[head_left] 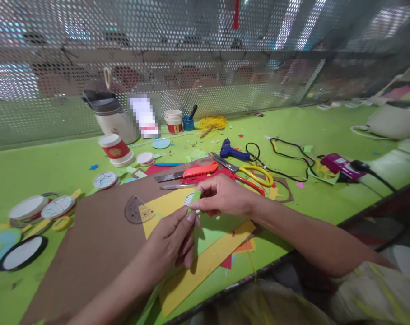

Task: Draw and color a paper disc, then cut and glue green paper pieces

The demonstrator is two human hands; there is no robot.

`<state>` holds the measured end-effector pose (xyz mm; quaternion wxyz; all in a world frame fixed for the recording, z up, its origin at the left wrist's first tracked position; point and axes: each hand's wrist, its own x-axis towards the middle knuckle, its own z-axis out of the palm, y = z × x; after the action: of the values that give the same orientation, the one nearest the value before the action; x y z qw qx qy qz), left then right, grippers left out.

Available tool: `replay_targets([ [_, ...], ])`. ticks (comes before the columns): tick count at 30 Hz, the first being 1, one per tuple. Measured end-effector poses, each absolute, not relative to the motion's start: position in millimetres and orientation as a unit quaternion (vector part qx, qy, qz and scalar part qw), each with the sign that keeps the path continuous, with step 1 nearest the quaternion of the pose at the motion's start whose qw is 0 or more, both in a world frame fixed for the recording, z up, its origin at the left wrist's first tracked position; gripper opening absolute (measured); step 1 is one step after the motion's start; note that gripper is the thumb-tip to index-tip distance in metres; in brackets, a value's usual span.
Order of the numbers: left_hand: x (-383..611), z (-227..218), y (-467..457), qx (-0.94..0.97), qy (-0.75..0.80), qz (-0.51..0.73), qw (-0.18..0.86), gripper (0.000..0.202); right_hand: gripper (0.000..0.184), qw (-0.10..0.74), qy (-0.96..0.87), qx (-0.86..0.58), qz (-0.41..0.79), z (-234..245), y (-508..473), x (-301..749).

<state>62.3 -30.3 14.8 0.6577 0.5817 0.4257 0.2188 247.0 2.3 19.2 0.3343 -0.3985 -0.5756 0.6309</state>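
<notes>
Between my fingertips is a small piece of green paper [195, 197], pinched from both sides. My left hand [178, 234] grips its lower end, fingers curled. My right hand [221, 196] closes on its upper right side with thumb and forefinger. A white round piece with dark marks [188, 199] shows just behind the green paper, partly hidden. Beneath my hands lie yellow paper [205, 273] and a brown sheet [103, 243] with a clear protractor [137, 210] on it. An orange utility knife [200, 169] and a pen [178, 186] rest just beyond.
Yellow-handled scissors [255, 174], a blue glue gun [234, 150] and a black cord [293, 144] lie to the right, near a purple power box [342, 167]. Paper cups [116, 151], round lids [58, 206] and a kettle [110, 119] stand left. Perforated metal [191, 54] borders the back.
</notes>
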Motion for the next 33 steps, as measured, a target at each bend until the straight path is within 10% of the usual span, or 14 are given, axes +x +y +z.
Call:
replay_targets([
  [22,56.9,15.8,-21.5,0.503,0.374,0.219,0.748,0.029,0.041,0.484,-0.44,-0.415,0.632,20.6,10.9,252.0],
  [33,60.7,22.9,-21.5,0.509,0.392,0.204,0.739,0.029,0.039,0.424,-0.51,-0.416,0.622,14.7,-2.7,237.7],
])
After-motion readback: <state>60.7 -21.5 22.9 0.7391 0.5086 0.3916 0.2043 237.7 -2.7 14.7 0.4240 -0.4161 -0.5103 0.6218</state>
